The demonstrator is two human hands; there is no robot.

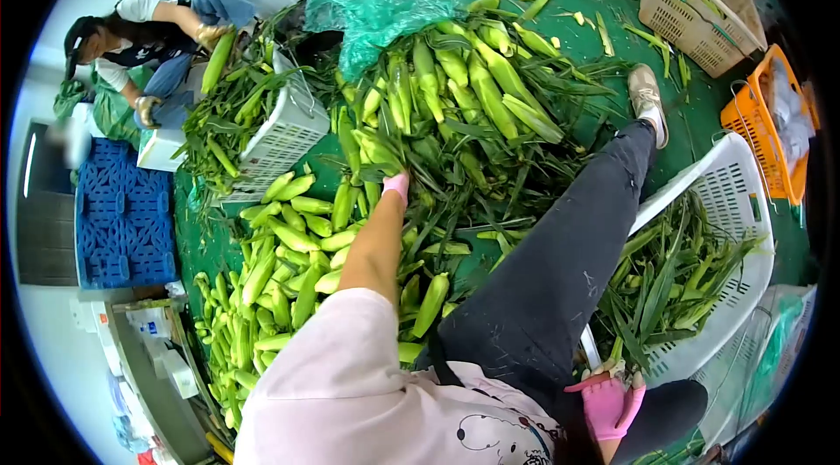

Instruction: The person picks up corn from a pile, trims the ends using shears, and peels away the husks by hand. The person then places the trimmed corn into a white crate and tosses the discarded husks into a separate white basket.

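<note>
My left hand (397, 186), in a pink glove, reaches forward to the near side of the corn heap. Its fingers close on a green ear of corn (376, 151) and are partly hidden by it. Unhusked ears (490, 89) with long leaves lie piled just beyond. Low at the right is my right hand (606, 404), also gloved in pink with stained fingertips. Its fingers are curled beside the white basket (754, 189) of husks and leaves (669, 281); what they hold, if anything, I cannot make out.
Trimmed ears (293, 237) cover the floor at the left. A co-worker (131, 45) holds an ear beside another leaf-filled white basket (289, 128). Blue pallets (125, 211) stand at the left; an orange basket (744, 119) and a beige crate (691, 14) stand at the right.
</note>
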